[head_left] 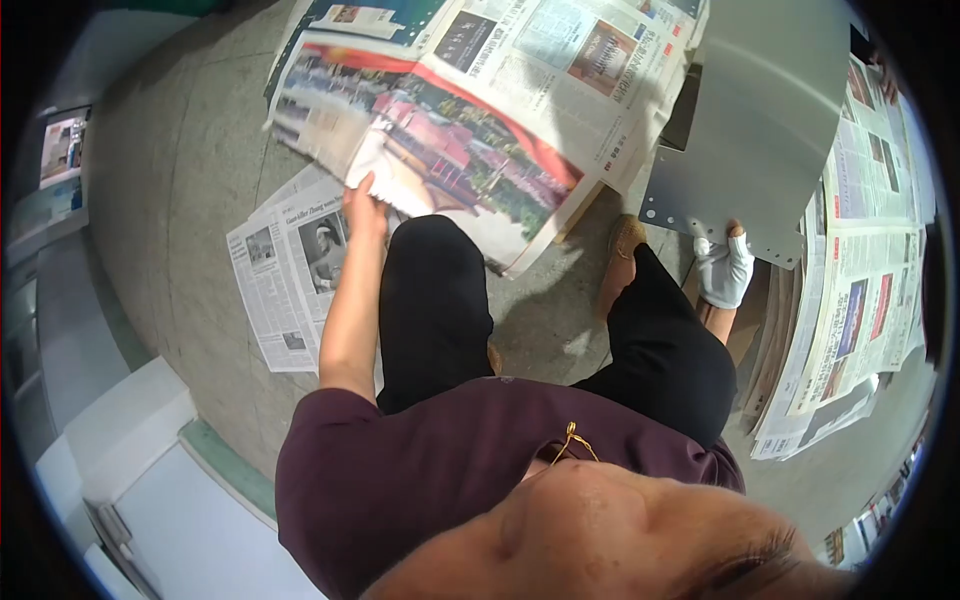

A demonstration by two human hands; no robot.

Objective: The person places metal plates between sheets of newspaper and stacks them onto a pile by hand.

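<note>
My bare left hand (366,208) pinches the near edge of an open newspaper sheet (460,150), which has a large colour picture and a red band. The part of the sheet near my fingers is blurred. My right hand (725,268) wears a white glove with a bare fingertip showing. It grips the near edge of a grey sheet metal panel (755,130) with small holes along its border. The panel slants up over the floor, beside the newspaper. Under my left forearm, a black-and-white newspaper page (290,265) lies on the floor.
On the right stands a stack of newspapers (870,300) with cardboard-like layers at its side. A dark green perforated panel (405,25) shows beneath newspaper at the top. My shoes (622,265) rest on the concrete floor (190,190). White cabinet-like furniture (200,510) is at lower left.
</note>
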